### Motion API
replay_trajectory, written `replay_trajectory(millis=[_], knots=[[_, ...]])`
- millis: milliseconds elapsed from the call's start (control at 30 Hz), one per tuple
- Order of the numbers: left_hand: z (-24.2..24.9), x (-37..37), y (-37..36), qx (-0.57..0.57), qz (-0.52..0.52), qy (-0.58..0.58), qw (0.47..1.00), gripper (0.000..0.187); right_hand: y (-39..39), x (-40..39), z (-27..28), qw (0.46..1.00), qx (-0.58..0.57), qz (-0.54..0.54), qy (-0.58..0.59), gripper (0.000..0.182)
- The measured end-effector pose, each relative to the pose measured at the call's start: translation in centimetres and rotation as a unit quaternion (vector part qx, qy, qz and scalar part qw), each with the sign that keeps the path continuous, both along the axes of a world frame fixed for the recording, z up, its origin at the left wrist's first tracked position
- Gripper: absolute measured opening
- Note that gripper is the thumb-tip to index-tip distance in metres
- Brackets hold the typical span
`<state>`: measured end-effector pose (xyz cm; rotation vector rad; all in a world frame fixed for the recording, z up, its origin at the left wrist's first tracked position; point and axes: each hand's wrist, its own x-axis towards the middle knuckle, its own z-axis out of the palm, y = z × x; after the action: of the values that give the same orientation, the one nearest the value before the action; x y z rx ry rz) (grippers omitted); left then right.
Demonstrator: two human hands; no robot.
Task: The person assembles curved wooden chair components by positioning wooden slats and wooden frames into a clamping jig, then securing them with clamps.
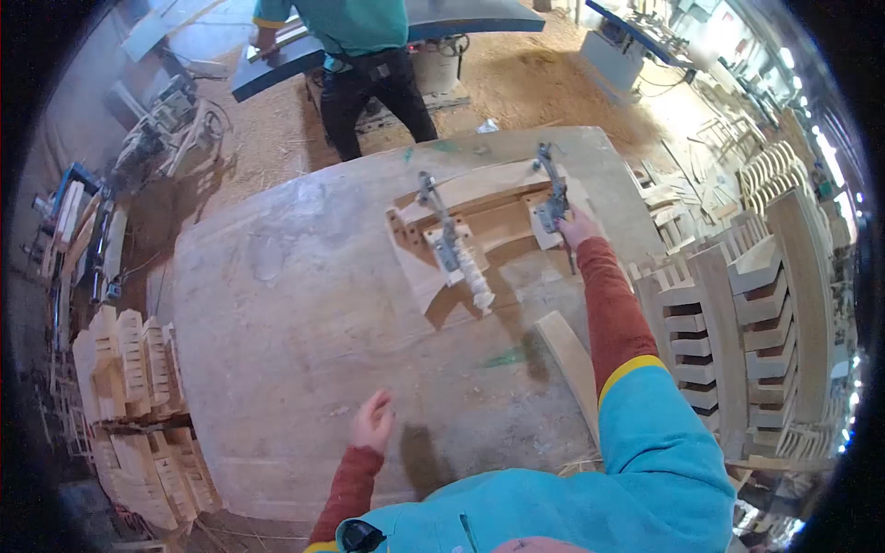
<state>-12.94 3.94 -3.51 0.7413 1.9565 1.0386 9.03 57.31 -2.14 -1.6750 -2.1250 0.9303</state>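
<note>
A wooden jig (419, 263) with two metal toggle clamps lies on the large worn table (277, 369). My right hand (577, 228) reaches to the right clamp (550, 198), its fingers at the clamp's lower end by the jig's right side. The left clamp (442, 221) has a pale wrapped handle pointing toward me. A curved wooden piece (498, 189) lies in the jig under the clamps. My left hand (373, 421) hovers over the near part of the table, holding nothing, its fingers close together and fairly straight. Another curved wooden piece (569, 370) rests below my right forearm.
Stacked curved wooden parts (719, 323) stand along the right side. More cut wooden pieces (138, 369) are piled at the left edge. Beyond the table, another person (369, 55) stands at a machine with a dark top (470, 18). Sawdust covers the floor.
</note>
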Motion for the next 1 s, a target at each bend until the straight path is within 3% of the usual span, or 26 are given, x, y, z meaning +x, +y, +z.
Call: replay_trajectory(millis=[100, 167, 200, 233, 267, 367, 400, 433, 500, 567, 633, 667, 733, 767, 800, 833, 867, 900, 1000], knots=[[-0.9, 2.1, -10.6, -0.108, 0.045, 0.202, 0.972, 0.064, 1.6, 0.2, -2.4, 0.971, 0.188, 0.047, -0.144, 0.062], [-4.6, 2.6, -18.8, -0.195, 0.07, 0.211, 0.955, 0.078, -1.8, -0.5, 0.5, 0.975, 0.194, 0.019, -0.103, 0.064], [-4.9, 3.4, -21.7, -0.314, 0.07, 0.199, 0.926, 0.085, -4.5, -0.3, 2.3, 0.977, 0.195, 0.006, -0.082, 0.065], [-5.0, 4.0, -23.4, -0.426, 0.069, 0.178, 0.884, 0.092, -7.5, 0.2, 4.6, 0.956, 0.284, 0.051, -0.054, 0.067], [-5.1, 3.9, -24.4, -0.428, 0.05, 0.188, 0.883, 0.094, -10.6, 1.0, 6.0, 0.924, 0.371, 0.093, -0.027, 0.068], [-4.9, 5.9, -26.1, -0.447, 0.011, 0.188, 0.874, 0.1, -19.2, 5.8, 3.8, 0.915, 0.344, 0.186, 0.1, 0.075], [-3.7, 5.7, -25.0, -0.46, 0.019, 0.177, 0.87, 0.101, -23.2, 7.9, 4.4, 0.928, 0.316, 0.188, 0.065, 0.073], [-2.7, 5.6, -24.0, -0.47, 0.028, 0.166, 0.866, 0.102, -25.0, 10.4, 0.0, 0.941, 0.29, 0.15, 0.091, 0.073], [-3.5, 5.1, -23.7, -0.483, 0.017, 0.16, 0.861, 0.101, -30.0, 14.7, -1.8, 0.943, 0.308, 0.125, -0.019, 0.074], [-4.7, 4.8, -23.6, -0.502, 0.001, 0.171, 0.848, 0.1, -34.5, 17.3, -0.5, 0.937, 0.331, 0.098, -0.052, 0.065], [-3.9, 4.8, -23.4, -0.508, -0.002, 0.181, 0.842, 0.097, -34.3, 18.0, -1.8, 0.981, 0.073, 0.077, 0.162, 0.05], [-2.6, 4.9, -23.4, -0.506, 0.008, 0.171, 0.845, 0.095, -35.0, 18.4, -2.3, 0.962, -0.073, 0.064, 0.254, 0.043], [-0.8, 5.0, -22.6, -0.511, -0.017, 0.163, 0.844, 0.093, -36.9, 14.6, 6.5, 0.931, -0.169, 0.071, 0.316, 0.025], [1.0, 5.2, -22.1, -0.5, -0.069, 0.185, 0.843, 0.092, -38.1, 13.1, 10.9, 0.917, -0.15, 0.068, 0.363, 0.021], [-0.7, 4.7, -22.3, -0.514, -0.048, 0.183, 0.837, 0.092, -39.3, 11.8, 14.9, 0.9, -0.133, 0.063, 0.411, 0.019], [-1.4, 4.4, -22.4, -0.528, -0.042, 0.177, 0.829, 0.092, -39.9, 11.0, 18.1, 0.87, -0.147, 0.077, 0.463, 0.019], [-1.5, 4.7, -22.6, -0.546, -0.035, 0.159, 0.822, 0.091, -42.4, 10.5, 25.4, 0.699, -0.254, 0.228, 0.629, 0.028], [-1.3, 4.4, -22.0, -0.556, -0.036, 0.148, 0.817, 0.091, -42.8, 10.6, 28.3, 0.593, -0.305, 0.332, 0.667, 0.038], [-0.9, 4.5, -21.1, -0.581, -0.03, 0.118, 0.805, 0.09, -46.4, 12.3, 37.6, 0.373, -0.38, 0.506, 0.679, 0.029]])
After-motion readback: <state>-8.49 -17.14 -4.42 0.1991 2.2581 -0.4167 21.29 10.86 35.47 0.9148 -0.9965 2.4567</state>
